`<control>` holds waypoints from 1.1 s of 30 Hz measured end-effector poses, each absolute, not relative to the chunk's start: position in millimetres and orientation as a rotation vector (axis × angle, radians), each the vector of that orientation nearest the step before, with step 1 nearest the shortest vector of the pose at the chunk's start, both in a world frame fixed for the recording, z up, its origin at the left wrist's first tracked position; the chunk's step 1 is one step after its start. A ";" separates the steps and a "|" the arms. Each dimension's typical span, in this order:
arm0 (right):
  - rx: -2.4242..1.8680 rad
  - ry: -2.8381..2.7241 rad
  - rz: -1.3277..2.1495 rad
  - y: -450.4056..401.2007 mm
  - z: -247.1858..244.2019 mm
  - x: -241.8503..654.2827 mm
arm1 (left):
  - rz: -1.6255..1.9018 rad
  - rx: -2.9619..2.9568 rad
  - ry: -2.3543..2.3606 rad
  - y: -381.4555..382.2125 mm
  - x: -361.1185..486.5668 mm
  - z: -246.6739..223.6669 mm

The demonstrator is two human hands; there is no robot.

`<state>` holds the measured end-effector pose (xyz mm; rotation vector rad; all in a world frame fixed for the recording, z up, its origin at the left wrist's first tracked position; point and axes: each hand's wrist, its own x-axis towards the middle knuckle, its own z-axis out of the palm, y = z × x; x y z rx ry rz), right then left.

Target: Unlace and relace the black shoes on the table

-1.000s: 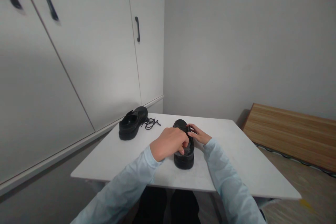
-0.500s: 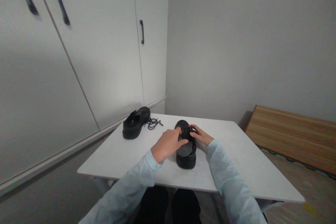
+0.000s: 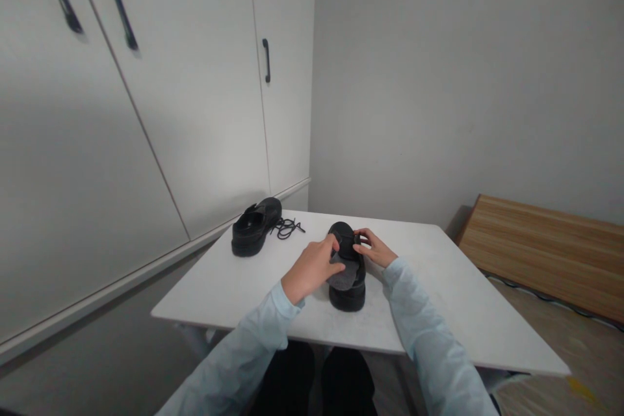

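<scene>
A black shoe (image 3: 347,298) stands on the white table in front of me, toe pointing away. Its grey tongue (image 3: 344,275) is folded back over the opening toward the heel. My left hand (image 3: 316,265) is at the shoe's left side, thumb by the tongue and fingers closed on the shoe's upper. On the right side, my right hand (image 3: 374,249) pinches the other edge of the upper with thumb and fingers. A second black shoe (image 3: 254,229) sits at the table's far left, with a loose black lace (image 3: 287,227) beside it.
The white table (image 3: 439,312) reaches to both sides of my arms. White cabinets (image 3: 205,110) with dark handles rise at the left. A wood-grained panel (image 3: 541,247) stands beyond the table on the right. A grey wall is behind.
The tongue has shifted slightly left and lies flatter over the opening. Both hands have barely moved. The whole view has shifted slightly.
</scene>
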<state>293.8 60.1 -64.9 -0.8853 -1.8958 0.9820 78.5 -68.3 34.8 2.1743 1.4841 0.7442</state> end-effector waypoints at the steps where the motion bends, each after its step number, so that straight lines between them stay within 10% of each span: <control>1: -0.893 -1.888 0.971 60.0 -64.8 293.4 | 0.739 2.187 1.477 -68.5 77.5 36.1; 33: -1.066 -1.774 0.876 62.8 -69.2 285.4 | 0.747 2.180 1.524 -122.5 26.6 91.1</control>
